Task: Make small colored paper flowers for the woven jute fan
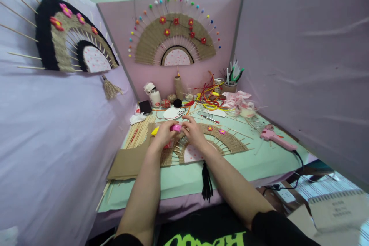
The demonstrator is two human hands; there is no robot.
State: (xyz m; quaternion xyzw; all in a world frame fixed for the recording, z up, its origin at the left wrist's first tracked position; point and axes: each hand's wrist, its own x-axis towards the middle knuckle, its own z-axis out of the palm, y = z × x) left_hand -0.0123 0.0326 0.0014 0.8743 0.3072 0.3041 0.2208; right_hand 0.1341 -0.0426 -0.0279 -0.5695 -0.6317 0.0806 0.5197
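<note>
A woven jute fan [227, 140] with bamboo ribs, small pink flowers and a black tassel [206, 184] lies on the green mat. Both hands meet over its left half. My left hand [165, 133] is closed around a small bright pink piece [175, 127], with something yellow [155, 131] showing at its left side. My right hand [193, 130] is curled, its fingertips pinching at the same pink piece from the right.
A pink glue gun [275, 138] with a black cord lies at the right. Bamboo sticks [140, 134] and brown cardboard [128, 163] lie at the left. Bottles, twine balls, coloured pipe cleaners [207, 94] and a tool cup crowd the back. Finished fans hang on the lilac walls.
</note>
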